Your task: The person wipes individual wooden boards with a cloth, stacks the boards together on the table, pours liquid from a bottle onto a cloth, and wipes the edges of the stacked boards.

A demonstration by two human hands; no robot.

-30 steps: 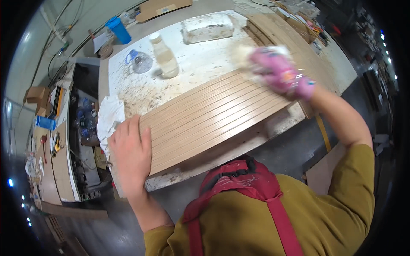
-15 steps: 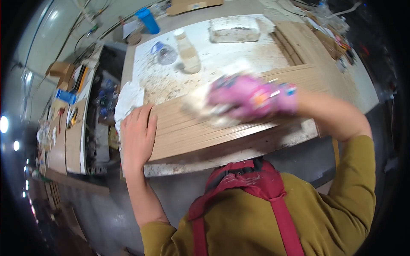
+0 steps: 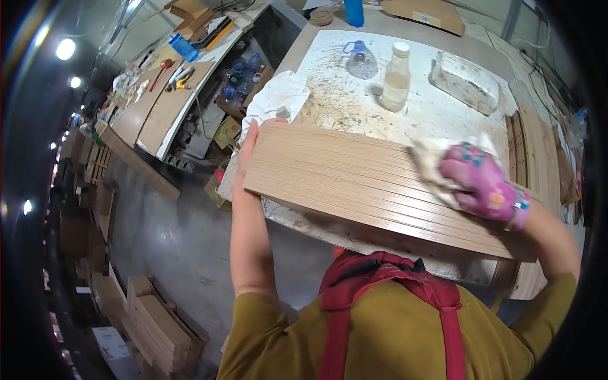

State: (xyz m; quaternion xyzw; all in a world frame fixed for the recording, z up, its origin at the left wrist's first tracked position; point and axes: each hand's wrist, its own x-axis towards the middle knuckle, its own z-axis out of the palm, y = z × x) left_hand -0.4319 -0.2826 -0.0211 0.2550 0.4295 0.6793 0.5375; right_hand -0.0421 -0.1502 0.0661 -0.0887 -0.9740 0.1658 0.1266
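Observation:
A long wood-grain board (image 3: 342, 171) with dark lengthwise lines lies across the front of the worktable. My left hand (image 3: 251, 142) is closed around its left end, with most of the fingers hidden by the edge. A pink flowered glove covers my right hand (image 3: 478, 180), which presses a crumpled off-white cloth (image 3: 430, 158) onto the board's right part. The fingers are bent over the cloth, slightly blurred. Beyond the board stand a capped bottle of cloudy liquid (image 3: 396, 82) and a clear container with a blue handle (image 3: 361, 62).
White paper (image 3: 278, 95) lies by the board's left end. A stained white block (image 3: 465, 82) rests at the far right of the spattered tabletop (image 3: 335, 104). Left of the table is a bench (image 3: 183, 95) with tools; stacked boards (image 3: 158, 329) are on the floor.
My right hand has slid the cloth rightward along the board. My left hand has gone from lying on the board's top to its left end. The view has turned left.

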